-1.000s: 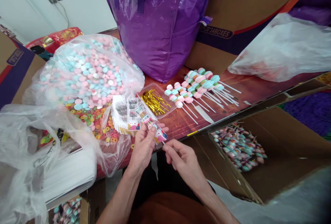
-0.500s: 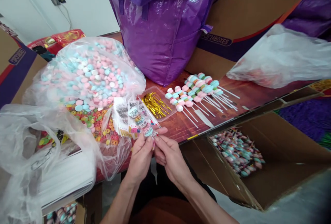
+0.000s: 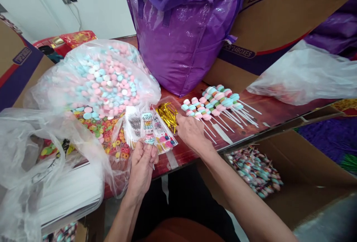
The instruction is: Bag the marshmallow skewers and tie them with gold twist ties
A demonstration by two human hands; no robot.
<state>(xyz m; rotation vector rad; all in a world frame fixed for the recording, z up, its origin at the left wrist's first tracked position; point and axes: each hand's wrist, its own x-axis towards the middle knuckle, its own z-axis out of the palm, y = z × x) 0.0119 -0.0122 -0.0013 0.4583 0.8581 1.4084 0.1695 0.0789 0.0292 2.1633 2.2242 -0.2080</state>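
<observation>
My left hand pinches the stick end of a bagged candy skewer, holding it upright over the table's near edge. My right hand reaches into a clear tray of gold twist ties, fingers curled over the ties; whether it holds one is hidden. A fan of printed clear sleeves lies beside the left hand. Just right of the tray lie several pastel candy skewers with white sticks.
A big clear bag of pink, blue and white candies fills the left. A purple tote and cardboard boxes stand behind. An open carton of wrapped skewers sits low on the right. Crumpled plastic lies at the far right.
My right hand left the skewer's stick and moved forward to the gold twist tie tray. My left hand kept the bagged skewer and turned it upright. The view shifted slightly.
</observation>
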